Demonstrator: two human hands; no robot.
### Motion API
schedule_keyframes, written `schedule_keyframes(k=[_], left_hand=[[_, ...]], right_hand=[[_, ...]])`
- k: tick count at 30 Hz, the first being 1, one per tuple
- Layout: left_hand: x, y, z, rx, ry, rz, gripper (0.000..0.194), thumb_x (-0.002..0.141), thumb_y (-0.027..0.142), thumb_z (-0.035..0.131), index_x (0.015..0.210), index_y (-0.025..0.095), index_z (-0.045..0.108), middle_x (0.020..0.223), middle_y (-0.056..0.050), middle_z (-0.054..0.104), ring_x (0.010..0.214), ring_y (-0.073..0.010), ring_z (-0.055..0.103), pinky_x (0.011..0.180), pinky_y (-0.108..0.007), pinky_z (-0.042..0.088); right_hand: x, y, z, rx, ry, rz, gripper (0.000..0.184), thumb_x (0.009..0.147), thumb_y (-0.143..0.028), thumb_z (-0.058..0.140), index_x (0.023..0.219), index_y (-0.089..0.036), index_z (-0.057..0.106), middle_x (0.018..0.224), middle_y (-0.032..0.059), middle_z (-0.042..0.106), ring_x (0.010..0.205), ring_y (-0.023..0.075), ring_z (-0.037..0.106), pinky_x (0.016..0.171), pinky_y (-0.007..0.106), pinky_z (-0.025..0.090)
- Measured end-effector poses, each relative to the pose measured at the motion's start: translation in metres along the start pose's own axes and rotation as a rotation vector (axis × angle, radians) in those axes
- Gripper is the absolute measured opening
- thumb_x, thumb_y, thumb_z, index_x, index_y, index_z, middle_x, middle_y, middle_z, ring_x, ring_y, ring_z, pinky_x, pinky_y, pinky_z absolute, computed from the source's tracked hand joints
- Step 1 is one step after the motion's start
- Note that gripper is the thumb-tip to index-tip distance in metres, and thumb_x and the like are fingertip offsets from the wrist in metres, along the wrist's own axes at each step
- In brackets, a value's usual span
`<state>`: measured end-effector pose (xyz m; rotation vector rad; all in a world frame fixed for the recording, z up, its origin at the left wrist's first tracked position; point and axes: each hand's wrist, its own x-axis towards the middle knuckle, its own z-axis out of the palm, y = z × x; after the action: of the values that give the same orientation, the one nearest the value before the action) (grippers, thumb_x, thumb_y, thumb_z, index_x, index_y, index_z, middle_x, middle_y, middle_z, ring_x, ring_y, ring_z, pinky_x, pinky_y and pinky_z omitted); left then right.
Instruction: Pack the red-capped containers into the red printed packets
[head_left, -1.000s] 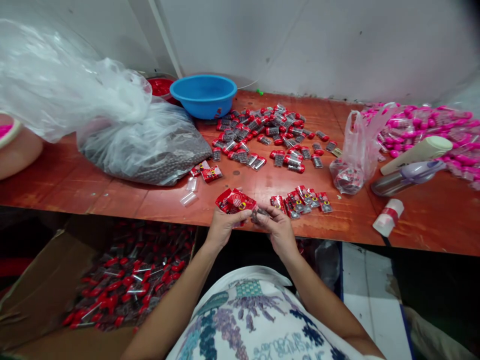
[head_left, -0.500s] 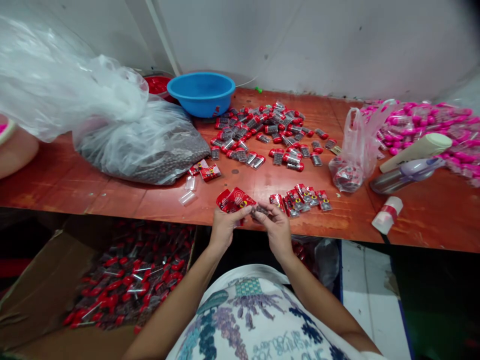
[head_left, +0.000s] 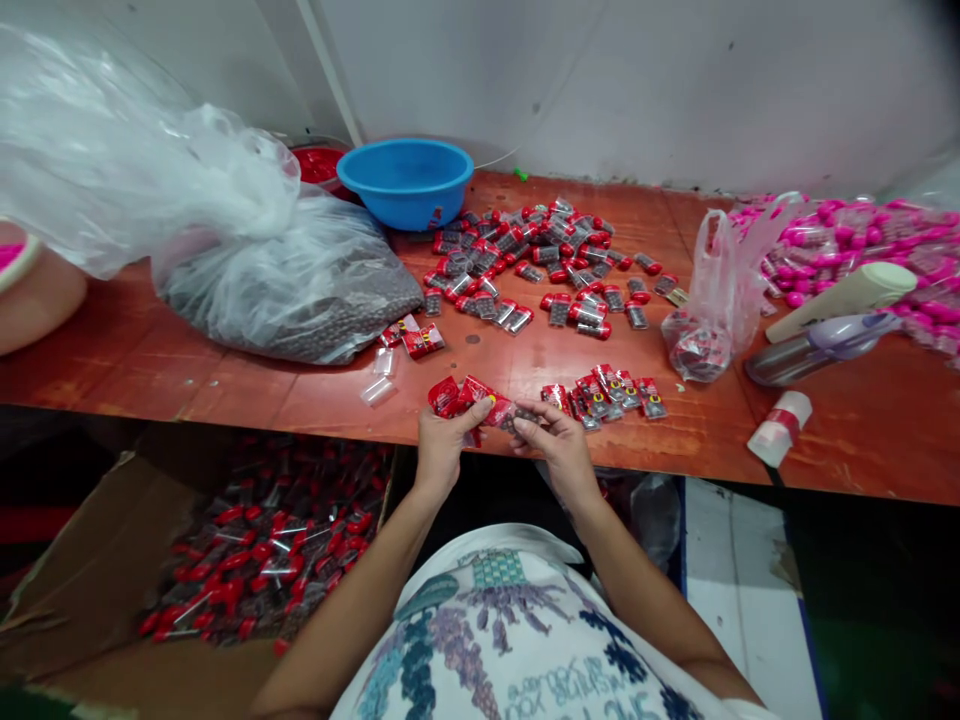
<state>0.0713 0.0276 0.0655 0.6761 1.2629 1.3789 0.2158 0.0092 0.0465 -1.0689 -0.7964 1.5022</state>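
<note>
My left hand (head_left: pixel 439 445) is closed on a bunch of red printed labels (head_left: pixel 459 394) at the near edge of the wooden table (head_left: pixel 187 370). My right hand (head_left: pixel 556 440) pinches a small clear packet of dark pellets (head_left: pixel 517 415) against one red label. Both hands meet just in front of my body. To the right of my hands lies a short row of finished red-topped packets (head_left: pixel 607 393). Farther back a heap of red-capped clear vials (head_left: pixel 536 265) covers the table's middle.
A big clear bag of dark pellets (head_left: pixel 300 300) lies at left, a blue bowl (head_left: pixel 405 180) behind it. A small plastic bag (head_left: pixel 709 300), a hand-held sealer (head_left: pixel 825 325) and pink-capped vials (head_left: pixel 862 250) are at right. A cardboard box of red-capped vials (head_left: pixel 255 560) stands below left.
My hands have drawn closer together, and the right hand's packet now touches a red label held by the left. The view has shifted slightly.
</note>
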Motion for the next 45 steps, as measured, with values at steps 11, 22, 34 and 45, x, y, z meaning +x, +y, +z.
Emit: schedule_keyframes(k=[11,22,34,45], left_hand=[[0.000,0.000,-0.003,-0.009,-0.074,-0.099,0.031,0.056,0.030,0.083,0.077,0.013,0.067,0.064,0.001,0.064,0.048,-0.0113,0.057,0.041,-0.022,0.049],[-0.010,0.002,0.005,-0.180,-0.102,-0.123,0.024,0.055,0.016,0.082,0.075,0.013,0.069,0.071,-0.003,0.071,0.056,-0.0116,0.062,0.053,-0.021,0.050],[-0.013,0.000,0.001,-0.149,-0.119,-0.107,0.026,0.056,0.018,0.082,0.078,0.013,0.070,0.073,-0.003,0.071,0.062,-0.0139,0.064,0.060,-0.024,0.051],[-0.014,-0.003,0.001,-0.138,-0.094,-0.100,0.026,0.053,0.019,0.083,0.076,0.013,0.071,0.066,0.000,0.068,0.053,-0.0102,0.058,0.050,-0.020,0.045]], right_hand=[[0.002,-0.005,-0.010,0.010,-0.053,0.087,0.033,0.065,-0.026,0.077,0.097,-0.020,0.070,0.077,-0.0004,0.072,0.054,0.0114,0.065,0.049,0.022,0.055],[-0.010,0.015,0.016,0.081,-0.026,-0.112,0.031,0.074,-0.027,0.071,0.103,-0.027,0.059,0.103,0.0004,0.066,0.091,0.0175,0.066,0.087,0.035,0.053],[-0.012,0.026,0.015,-0.171,0.086,-0.322,0.025,0.079,-0.026,0.067,0.104,-0.025,0.061,0.103,0.0033,0.059,0.095,0.0173,0.059,0.088,0.034,0.049],[-0.013,0.028,0.013,-0.371,0.111,-0.556,0.023,0.080,-0.020,0.065,0.102,-0.023,0.062,0.102,0.0039,0.058,0.096,0.0161,0.059,0.084,0.032,0.051]])
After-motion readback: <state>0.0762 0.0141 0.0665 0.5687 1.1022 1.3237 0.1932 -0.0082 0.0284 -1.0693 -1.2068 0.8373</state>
